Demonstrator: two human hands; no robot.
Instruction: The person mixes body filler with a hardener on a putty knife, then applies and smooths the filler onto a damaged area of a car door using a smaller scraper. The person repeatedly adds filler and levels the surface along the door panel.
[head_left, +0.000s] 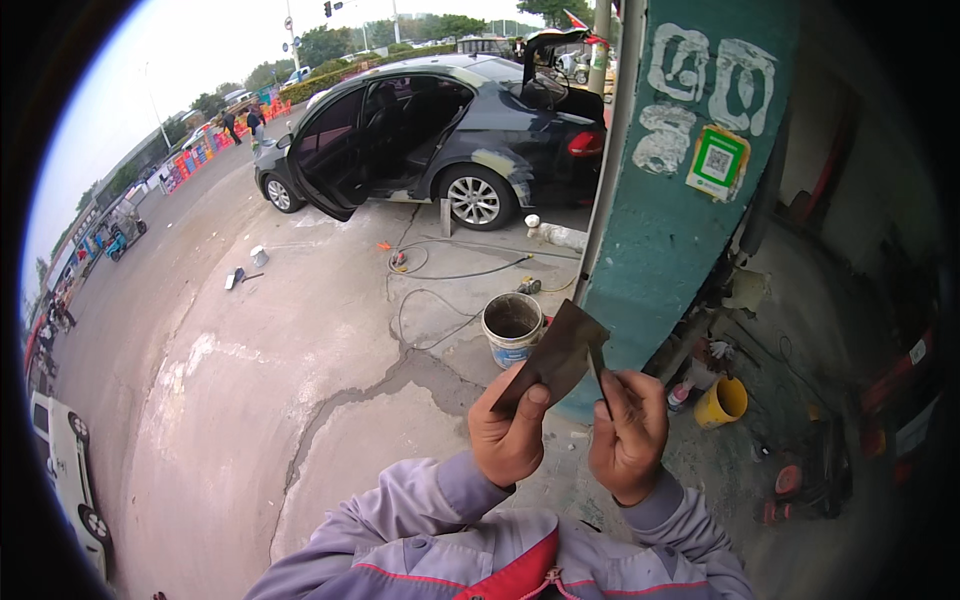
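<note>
In front of my chest my left hand (510, 435) grips a flat, dark rectangular putty scraper (562, 345), thumb lying on its face. Its broad side tilts up and away from me. My right hand (630, 437) is closed round a second thin, dark scraper (597, 368), seen nearly edge-on. The tip of this one meets the face of the first, or comes very close to it. Just beyond my hands, a white bucket (512, 322) stands on the concrete, its inside dark and dirty.
A dark car (440, 130) with pale patches near its rear wheel stands ahead, rear door and boot open. Hoses (440, 275) cross the ground before it. A green pillar (665, 190) rises close on my right, with a yellow bucket (722, 402) past it. A white vehicle (68, 465) is far left.
</note>
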